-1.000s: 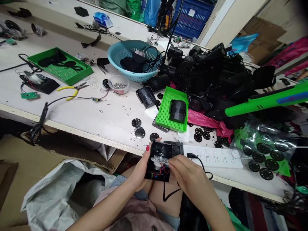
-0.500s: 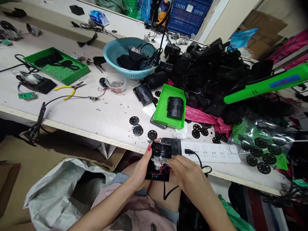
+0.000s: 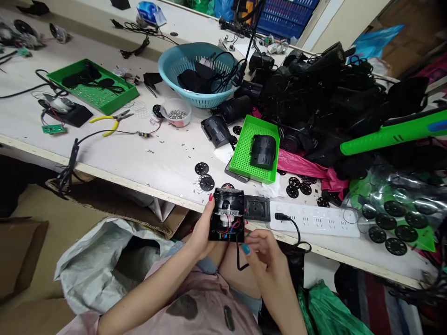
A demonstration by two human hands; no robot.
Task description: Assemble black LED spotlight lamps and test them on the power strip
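Observation:
My left hand (image 3: 201,230) grips a small open black housing (image 3: 226,215) just below the table's front edge. Inside it sit a clear plastic part and red and blue wires. A black cord hangs from its underside. My right hand (image 3: 266,258) is below and to the right of the housing, fingers loosely curled near that cord; I cannot tell whether it pinches it. A black square part (image 3: 257,208) lies on the table edge beside the housing.
A white power strip (image 3: 324,219) with a plugged cable lies along the front edge. Black perforated discs (image 3: 206,182), a green perforated tray (image 3: 250,144), a teal basket (image 3: 195,70), yellow pliers (image 3: 107,121), a heap of black housings (image 3: 324,107) and a grey bag (image 3: 101,265) surround me.
My right hand has come off the housing's inside and dropped below it. The left hand lifted the housing slightly toward the table edge. The view shifted a little.

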